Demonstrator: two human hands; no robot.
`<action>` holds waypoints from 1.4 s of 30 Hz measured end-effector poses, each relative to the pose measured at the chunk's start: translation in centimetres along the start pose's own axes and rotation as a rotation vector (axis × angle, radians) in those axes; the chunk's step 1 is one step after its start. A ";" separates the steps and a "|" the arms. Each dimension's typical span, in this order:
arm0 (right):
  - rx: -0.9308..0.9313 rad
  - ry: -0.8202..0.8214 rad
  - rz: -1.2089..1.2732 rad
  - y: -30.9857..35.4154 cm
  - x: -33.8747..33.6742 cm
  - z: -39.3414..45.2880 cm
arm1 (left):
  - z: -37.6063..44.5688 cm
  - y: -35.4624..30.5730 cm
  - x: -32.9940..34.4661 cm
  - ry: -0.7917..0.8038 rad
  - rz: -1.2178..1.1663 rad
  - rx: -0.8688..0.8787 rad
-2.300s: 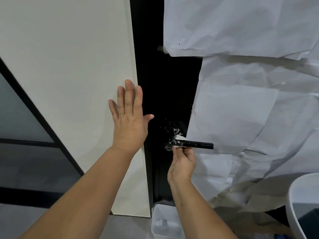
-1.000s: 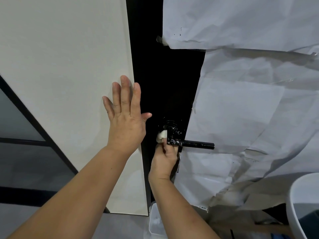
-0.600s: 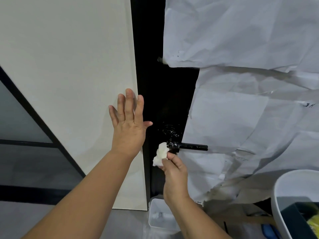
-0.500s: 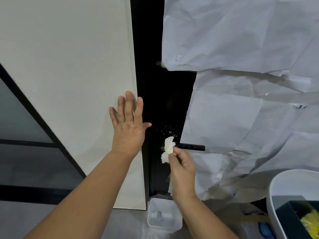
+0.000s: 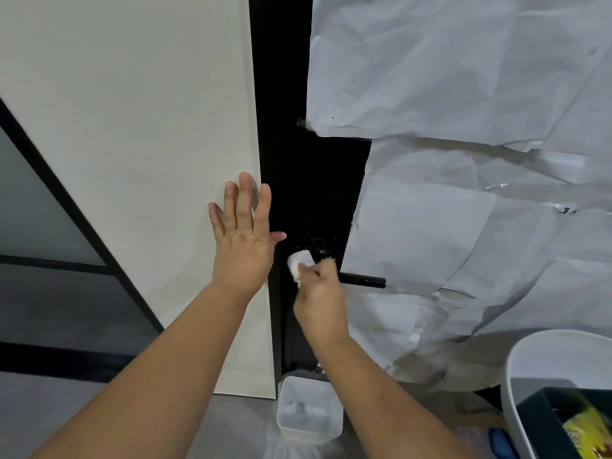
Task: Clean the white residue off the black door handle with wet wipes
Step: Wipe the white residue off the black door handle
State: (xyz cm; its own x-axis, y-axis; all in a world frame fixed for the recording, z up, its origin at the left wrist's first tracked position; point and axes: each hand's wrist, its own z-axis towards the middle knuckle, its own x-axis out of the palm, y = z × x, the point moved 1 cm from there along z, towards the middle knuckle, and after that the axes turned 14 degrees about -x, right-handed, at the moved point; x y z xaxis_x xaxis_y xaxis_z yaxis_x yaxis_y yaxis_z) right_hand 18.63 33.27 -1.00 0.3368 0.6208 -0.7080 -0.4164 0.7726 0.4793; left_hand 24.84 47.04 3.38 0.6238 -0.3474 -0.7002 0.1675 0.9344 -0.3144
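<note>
The black door handle (image 5: 363, 280) sticks out to the right from a black door (image 5: 298, 180), with its round base (image 5: 319, 248) just above. My right hand (image 5: 319, 293) grips a crumpled white wet wipe (image 5: 299, 261) and presses it against the base at the handle's left end, hiding that end. My left hand (image 5: 243, 240) lies flat, fingers spread, on the cream wall panel (image 5: 132, 144) beside the door edge.
Crumpled white paper sheets (image 5: 463, 160) cover the door to the right of the handle. A small white tub (image 5: 309, 407) stands on the floor below. A white bin (image 5: 536, 366) holding a dark box sits at the lower right.
My right hand has brought the wipe from just off the handle back up against the handle's base. My left hand has stayed flat on the wall.
</note>
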 end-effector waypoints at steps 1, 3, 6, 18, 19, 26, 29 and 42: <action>0.020 0.008 0.063 0.4 0.4 -0.1 | 0.1 0.0 0.0 0.002 0.002 0.002; 0.094 -0.030 0.174 0.7 0.3 -0.8 | 0.0 0.2 0.0 0.000 0.009 0.009; 0.235 -0.139 0.350 -0.4 -2.9 -0.2 | 0.0 0.2 0.0 -0.002 -0.001 0.006; 0.059 0.248 -0.021 -2.8 -4.1 5.3 | 0.0 0.4 0.2 0.007 -0.010 0.011; 0.039 0.278 -0.033 -2.7 -4.0 5.5 | 0.0 0.4 0.2 0.008 -0.009 0.009; 0.156 0.201 -0.187 -3.6 -7.0 6.2 | 0.1 0.4 0.3 0.010 -0.023 0.009; 0.128 0.063 -0.110 -3.4 -6.3 5.0 | 0.0 0.4 0.3 0.002 -0.023 0.011; 0.216 0.158 -0.391 -3.9 -3.5 5.2 | 0.1 0.4 0.3 0.009 -0.023 0.013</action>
State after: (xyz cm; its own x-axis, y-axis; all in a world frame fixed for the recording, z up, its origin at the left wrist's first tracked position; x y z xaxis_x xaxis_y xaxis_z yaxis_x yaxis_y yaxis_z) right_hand 23.52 28.73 2.34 0.2933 0.2630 -0.9191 -0.0935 0.9647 0.2462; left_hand 25.12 47.31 3.10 0.6124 -0.3698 -0.6988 0.1918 0.9269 -0.3225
